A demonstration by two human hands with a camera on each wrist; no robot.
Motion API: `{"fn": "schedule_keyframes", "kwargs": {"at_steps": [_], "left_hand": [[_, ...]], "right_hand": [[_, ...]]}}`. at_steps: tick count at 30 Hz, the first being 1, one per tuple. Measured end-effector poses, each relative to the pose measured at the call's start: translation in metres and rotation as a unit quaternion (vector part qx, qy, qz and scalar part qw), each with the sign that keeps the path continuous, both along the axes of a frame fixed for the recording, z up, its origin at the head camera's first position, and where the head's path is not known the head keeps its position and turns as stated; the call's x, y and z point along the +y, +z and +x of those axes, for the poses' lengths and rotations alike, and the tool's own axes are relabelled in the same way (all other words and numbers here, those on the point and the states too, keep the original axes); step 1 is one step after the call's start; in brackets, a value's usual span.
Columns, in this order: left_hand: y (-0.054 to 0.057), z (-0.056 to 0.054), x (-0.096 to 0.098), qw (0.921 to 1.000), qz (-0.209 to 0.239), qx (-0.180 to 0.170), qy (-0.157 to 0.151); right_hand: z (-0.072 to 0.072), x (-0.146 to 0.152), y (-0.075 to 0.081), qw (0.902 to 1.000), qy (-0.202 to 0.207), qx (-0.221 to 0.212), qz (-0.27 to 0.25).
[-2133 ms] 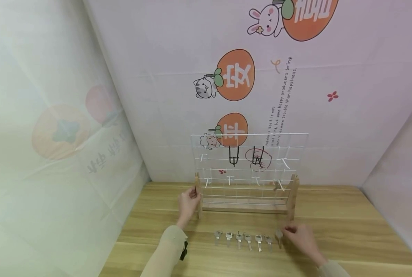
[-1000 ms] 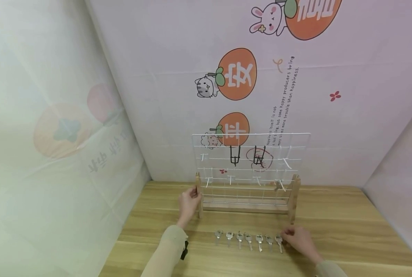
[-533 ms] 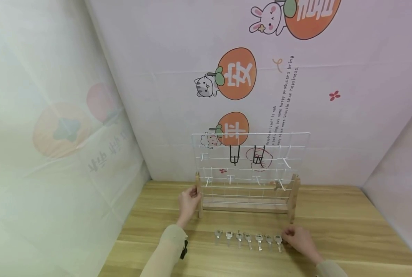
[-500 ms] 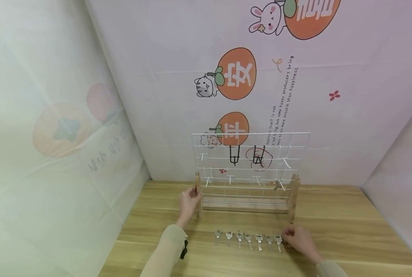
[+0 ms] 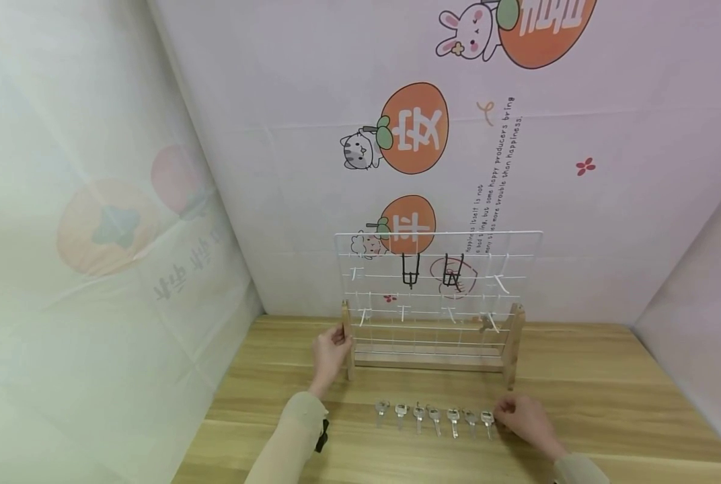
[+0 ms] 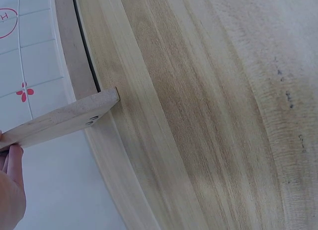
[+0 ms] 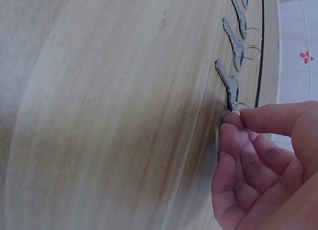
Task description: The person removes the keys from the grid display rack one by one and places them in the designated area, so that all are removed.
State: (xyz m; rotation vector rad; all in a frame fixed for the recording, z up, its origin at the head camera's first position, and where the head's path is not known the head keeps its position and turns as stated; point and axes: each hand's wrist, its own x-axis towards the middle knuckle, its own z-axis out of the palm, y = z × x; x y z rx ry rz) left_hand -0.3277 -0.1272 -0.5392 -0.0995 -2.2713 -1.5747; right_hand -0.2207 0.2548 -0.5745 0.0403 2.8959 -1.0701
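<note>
My left hand [image 5: 330, 353] grips the left wooden post [image 5: 347, 336] of a white wire-grid rack [image 5: 433, 296]; in the left wrist view only part of the hand [image 6: 11, 190] shows at the lower left edge. Several silver keys [image 5: 434, 420] with rings lie in a row on the table in front of the rack. At the row's right end, my right hand [image 5: 526, 418] pinches the ring of the last key [image 5: 487, 422] between thumb and forefinger, its other fingers curled. That key [image 7: 227, 86] lies on the wood in the right wrist view, its ring partly hidden by the fingertips.
White hooks [image 5: 403, 314] and two black hooks [image 5: 410, 270] hang on the grid. A key [image 5: 486, 324] hangs at the grid's lower right. A printed cloth wall [image 5: 518, 202] stands right behind the rack, with side walls left and right.
About two seconds ago the last key was raised and tilted in my right hand; now it lies beside the others at the row's right end. My left hand has stayed on the post.
</note>
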Motion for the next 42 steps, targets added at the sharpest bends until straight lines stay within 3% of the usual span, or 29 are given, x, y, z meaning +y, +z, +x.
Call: {"fn": "schedule_keyframes", "kwargs": {"at_steps": [13, 21, 28, 34, 42], "left_hand": [[-0.002, -0.001, -0.001, 0.9999, 0.000, 0.010, -0.006], [-0.003, -0.002, 0.000, 0.9999, 0.010, 0.004, -0.009], [0.000, 0.000, 0.001, 0.9999, 0.011, 0.002, -0.006], [-0.001, 0.000, 0.001, 1.0000, -0.001, 0.005, -0.001], [-0.001, 0.000, 0.000, 1.0000, 0.002, 0.006, -0.004]], "right_hand": [[0.001, 0.003, 0.004, 0.9996, -0.001, 0.001, -0.029], [-0.007, 0.007, 0.012, 0.9994, -0.017, 0.009, -0.029], [-0.017, 0.010, 0.034, 0.9972, -0.015, 0.072, -0.014], [-0.023, 0.010, 0.059, 0.9931, -0.022, 0.108, -0.041], [-0.037, 0.005, 0.087, 0.9731, -0.044, 0.226, -0.016]]}}
